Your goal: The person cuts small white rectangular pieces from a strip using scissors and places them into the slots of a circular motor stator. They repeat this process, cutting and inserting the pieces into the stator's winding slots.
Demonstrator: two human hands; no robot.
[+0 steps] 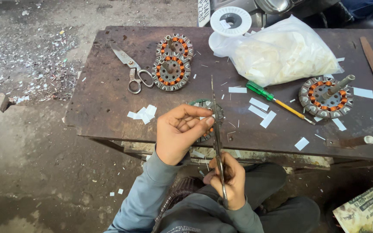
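Left hand (178, 133): fingers curled, fingertips pinched on something small and pale at the edge of a stator (203, 121) lying on the table (104, 99); what the pinch holds is too small to tell, possibly a paper slip. Hand covers most of that stator.

Right hand (229, 179): closed around the handles of long scissors (216, 129), over the person's lap. Blades point away from the body, up past the left fingertips, almost shut.

Stators counted: four. One under the left hand; two touching each other at table centre-rear (174, 46) and (171, 73), copper windings showing; one at the right (326, 97) with a shaft standing in it.

Scissors counted: two pairs. Second pair (132, 71) lies flat, just left of the paired stators.

One screwdriver (277, 101), green handle, between the hands and the right stator.

One clear plastic bag (281, 51) of white material at the rear; one white spool (230, 20) beside it.

White paper strips (260, 110) scattered, roughly a dozen; small pile (143, 113) left of the left hand.
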